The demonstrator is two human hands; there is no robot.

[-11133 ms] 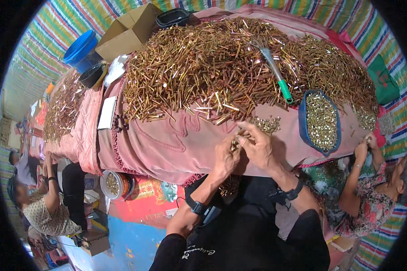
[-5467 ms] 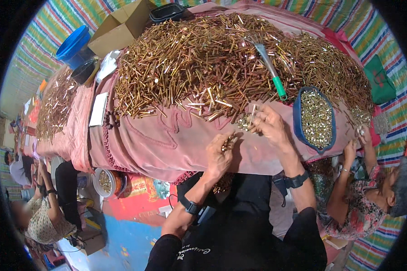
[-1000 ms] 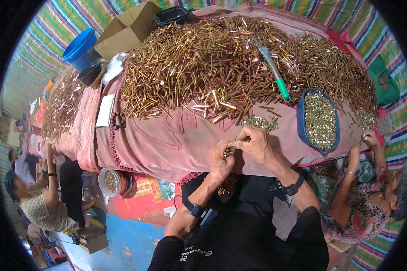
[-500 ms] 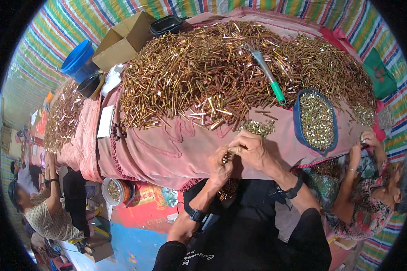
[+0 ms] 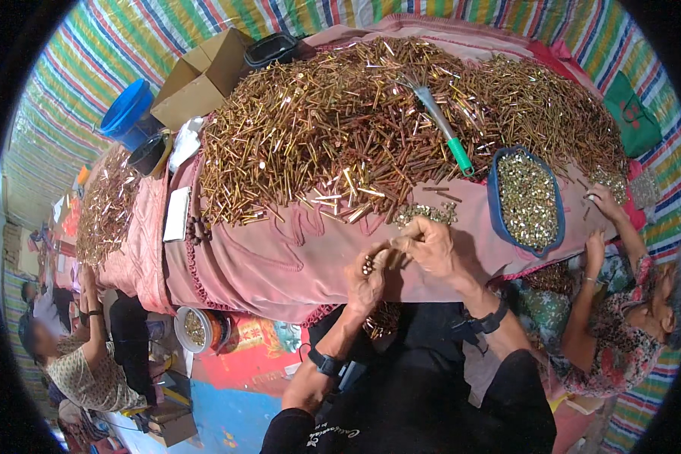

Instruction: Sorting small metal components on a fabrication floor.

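Observation:
My left hand (image 5: 366, 277) is closed around a small bundle of thin copper-coloured rods (image 5: 368, 265), whose ends show at its thumb side. Close beside it, my right hand (image 5: 430, 248) is pinched, its fingertips meeting the left fingers; whatever is between them is too small to make out. Both hands are above the front of a pink cloth (image 5: 272, 261). Just beyond the right hand lies a little heap of small metallic pieces (image 5: 425, 215). A large pile of copper-coloured rods (image 5: 340, 129) spreads behind it.
A blue tub (image 5: 496, 208) of small shiny pieces stands right of my hands. A green-handled tool (image 5: 459, 155) lies on the pile. At back left are a cardboard box (image 5: 193, 94) and a blue bucket (image 5: 129, 113). Co-workers sit at left (image 5: 91, 371) and right (image 5: 617, 333).
My hands stay together, with the left hand shifted slightly left and its grip turned a little. The right co-worker's farther hand has moved away from the near edge, toward the small heap there.

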